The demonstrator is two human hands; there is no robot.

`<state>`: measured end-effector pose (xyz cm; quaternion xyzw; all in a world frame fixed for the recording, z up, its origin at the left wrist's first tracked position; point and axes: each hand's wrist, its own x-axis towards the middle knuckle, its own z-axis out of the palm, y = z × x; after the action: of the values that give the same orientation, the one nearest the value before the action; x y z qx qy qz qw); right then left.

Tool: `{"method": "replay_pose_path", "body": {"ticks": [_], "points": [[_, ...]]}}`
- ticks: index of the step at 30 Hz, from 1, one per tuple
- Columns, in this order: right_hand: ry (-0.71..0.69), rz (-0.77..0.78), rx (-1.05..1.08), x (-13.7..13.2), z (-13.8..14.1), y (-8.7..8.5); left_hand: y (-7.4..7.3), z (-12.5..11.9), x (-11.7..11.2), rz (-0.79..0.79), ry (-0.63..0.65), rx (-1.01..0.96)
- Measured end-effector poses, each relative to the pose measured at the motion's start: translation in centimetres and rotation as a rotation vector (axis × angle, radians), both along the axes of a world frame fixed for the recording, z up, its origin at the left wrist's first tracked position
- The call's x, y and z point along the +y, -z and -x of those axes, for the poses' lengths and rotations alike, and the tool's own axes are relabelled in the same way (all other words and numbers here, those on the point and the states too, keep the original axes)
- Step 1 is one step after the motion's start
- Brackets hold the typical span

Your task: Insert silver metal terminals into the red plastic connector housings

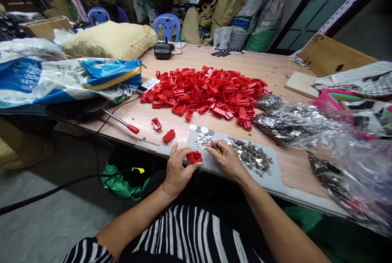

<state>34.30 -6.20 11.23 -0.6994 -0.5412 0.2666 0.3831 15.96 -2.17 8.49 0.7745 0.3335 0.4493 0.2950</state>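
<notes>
Pinching a small, hollow red plastic housing (194, 157) between thumb and fingers, the left hand (180, 169) holds it at the near edge of the pale wooden table (260, 63); take that piece as the centre of the clock. At 3 o'clock, just beside it, the right hand (225, 157) grips a slim metal-tipped tool with a yellow part (219, 151) between thumb and fingers, its tip up at the edge of a scatter of tiny, bright silver metal pieces (202, 140) at 1 o'clock. What kind of tool it is cannot be told. Farther out at 3 o'clock, beyond the right hand, a heap of darker, greyish metal parts (252, 154) lies on the same flat grey mat (277, 175).

At 12 o'clock spreads a broad pile of similar red plastic housings (202, 91). Two loose red pieces (168, 136) lie apart from it at 10 o'clock, and past them, between 9 and 10, a metal rod with a red grip (133, 128) sticks out. Farther off at 10 o'clock rests a blue-and-white printed sack (36, 79), with a stuffed tan sack (110, 40) at 11. Clear plastic bags of dark metal parts (294, 120) lie at 2 o'clock, near a pink plastic basket (329, 101).
</notes>
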Motion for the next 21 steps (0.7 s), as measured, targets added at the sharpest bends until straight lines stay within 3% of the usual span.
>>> {"method": "replay_pose_path", "body": {"ticks": [5,16,21], "points": [[0.005,0.010,0.082,-1.0,1.0,0.2,-0.1,-0.2,-0.2,-0.058,-0.008,0.034],[0.038,0.054,-0.026,-2.1,2.8,0.2,-0.7,-0.3,-0.8,-0.199,0.024,0.126],[-0.016,0.088,0.020,-2.3,2.1,0.0,-0.5,-0.4,-0.8,-0.060,0.039,0.068]]}}
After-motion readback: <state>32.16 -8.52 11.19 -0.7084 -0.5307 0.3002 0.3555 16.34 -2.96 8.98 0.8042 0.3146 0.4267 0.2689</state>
